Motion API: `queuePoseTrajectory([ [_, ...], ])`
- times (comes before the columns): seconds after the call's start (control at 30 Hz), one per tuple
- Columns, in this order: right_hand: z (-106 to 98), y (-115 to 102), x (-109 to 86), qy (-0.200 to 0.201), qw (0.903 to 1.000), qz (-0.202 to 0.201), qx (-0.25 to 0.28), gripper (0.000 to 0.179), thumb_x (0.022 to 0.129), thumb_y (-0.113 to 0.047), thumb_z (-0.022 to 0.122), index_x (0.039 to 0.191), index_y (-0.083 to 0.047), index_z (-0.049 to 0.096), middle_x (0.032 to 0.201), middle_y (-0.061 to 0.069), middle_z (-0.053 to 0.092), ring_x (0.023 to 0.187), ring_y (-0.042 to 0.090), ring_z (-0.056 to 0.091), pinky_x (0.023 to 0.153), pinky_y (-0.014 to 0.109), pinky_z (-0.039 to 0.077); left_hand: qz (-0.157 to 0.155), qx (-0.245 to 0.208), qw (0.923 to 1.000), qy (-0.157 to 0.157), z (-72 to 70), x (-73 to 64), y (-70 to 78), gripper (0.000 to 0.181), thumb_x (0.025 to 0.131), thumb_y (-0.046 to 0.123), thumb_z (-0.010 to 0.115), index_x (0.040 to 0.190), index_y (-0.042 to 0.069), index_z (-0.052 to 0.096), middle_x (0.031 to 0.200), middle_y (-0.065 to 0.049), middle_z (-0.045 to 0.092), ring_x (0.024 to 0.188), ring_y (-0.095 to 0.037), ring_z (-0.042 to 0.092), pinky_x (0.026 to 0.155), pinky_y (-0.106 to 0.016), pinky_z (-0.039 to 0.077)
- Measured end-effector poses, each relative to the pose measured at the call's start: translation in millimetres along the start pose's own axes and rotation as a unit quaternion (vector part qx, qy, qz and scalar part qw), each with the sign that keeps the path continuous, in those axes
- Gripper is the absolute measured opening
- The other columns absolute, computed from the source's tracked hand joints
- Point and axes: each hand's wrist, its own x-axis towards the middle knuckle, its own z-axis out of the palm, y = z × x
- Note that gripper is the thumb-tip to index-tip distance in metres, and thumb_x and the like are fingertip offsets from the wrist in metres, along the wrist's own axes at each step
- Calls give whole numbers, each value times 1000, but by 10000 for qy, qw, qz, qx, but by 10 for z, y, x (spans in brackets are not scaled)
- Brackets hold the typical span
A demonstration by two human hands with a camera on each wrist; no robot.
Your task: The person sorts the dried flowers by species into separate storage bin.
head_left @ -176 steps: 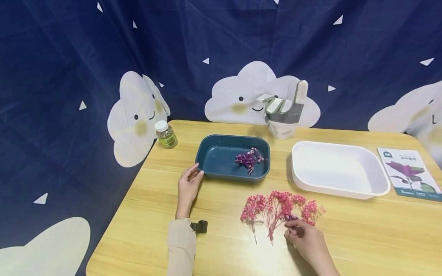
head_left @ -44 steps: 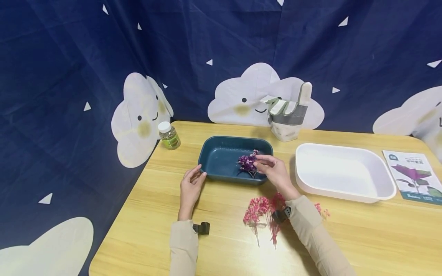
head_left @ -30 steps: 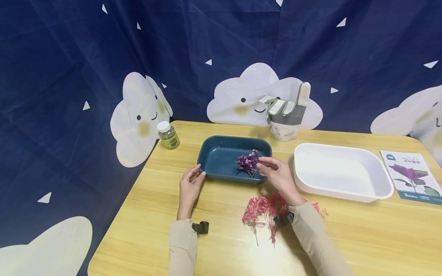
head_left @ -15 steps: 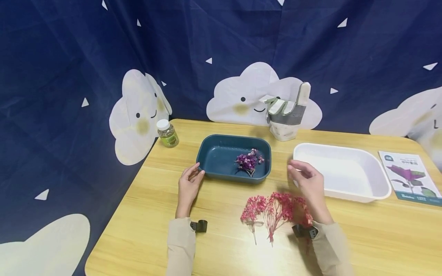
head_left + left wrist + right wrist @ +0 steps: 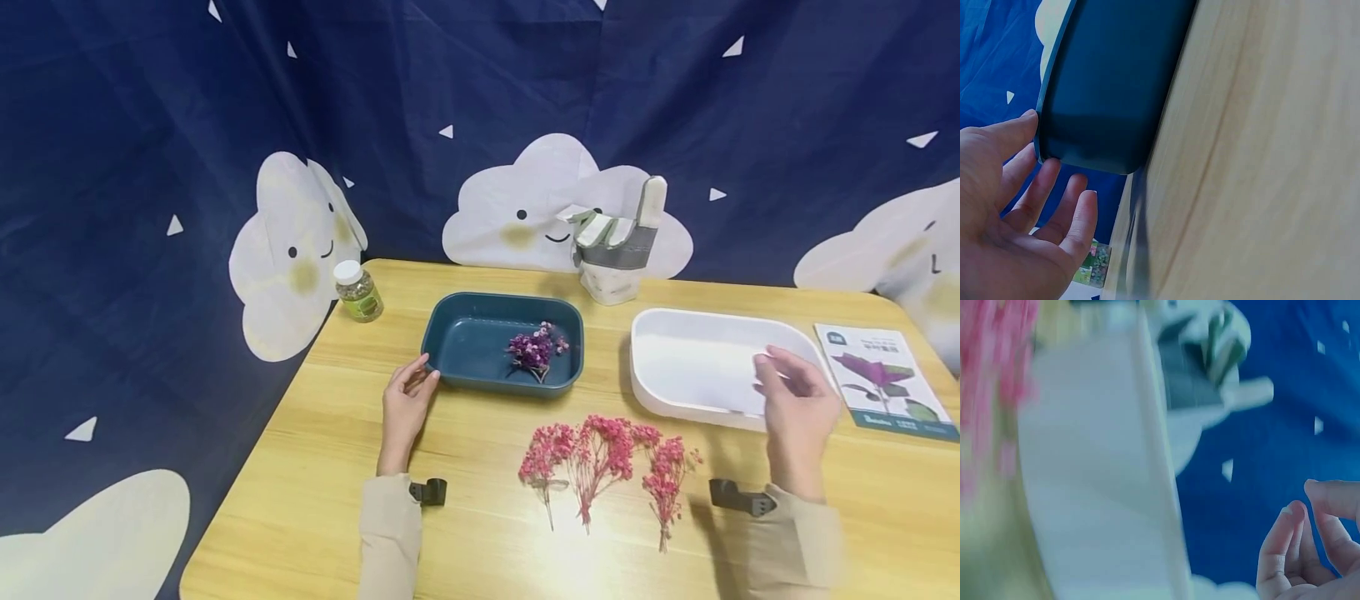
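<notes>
My left hand (image 5: 405, 410) holds the near left corner of a dark teal tray (image 5: 480, 387), thumb and fingers set around its rim. In the left wrist view, the thumb tip lies on the rim and the other fingers spread loosely below. A small heap of dried purple flowers (image 5: 534, 350) lies inside the tray, to the right. My right hand (image 5: 801, 408) hovers over the near right part of a white tray (image 5: 705, 358), fingers loosely bent and nothing between them. Sprigs of dried pink flowers (image 5: 600, 454) lie on the table between the hands.
A lidded jar (image 5: 360, 293) stands at the far left. Behind the trays a grey and white work glove (image 5: 613, 250) stands on end. A printed booklet (image 5: 885, 379) lies right of the white tray, and a navy curtain (image 5: 420, 83) hangs beyond the table (image 5: 480, 508).
My right hand took a purple sprig from beside the pink flowers and laid it in the teal tray. It has since let go and moved right, over the white tray. My left hand stays put.
</notes>
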Motion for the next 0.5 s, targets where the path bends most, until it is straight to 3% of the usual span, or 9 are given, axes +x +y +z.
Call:
queuePoseTrajectory([
  [0.17,-294,-28,154,575,9981,10,220,19,81,5,72,84,-13,77,66,-10,70,59,0,64,52,9,50,-77,-60,10000,-2,-2,2,-20,41,90,6,68,129,-3,60,121,-23,57,117,-35,57,87,-6,48],
  [0.33,-537,-10,218,909,9958,82,2,18,81,4,73,82,-14,77,63,-10,66,58,0,59,51,8,48,-139,-69,9999,-22,7,17,-47,41,90,7,68,130,-2,60,123,-22,56,119,-33,56,86,-4,47],
  [0.5,-723,64,230,918,9946,298,-393,18,83,0,72,83,-18,76,66,-13,65,58,-2,57,52,7,47,-193,-33,9998,-76,-5,-37,126,41,91,4,67,130,-5,59,123,-25,56,119,-36,55,85,-3,46],
])
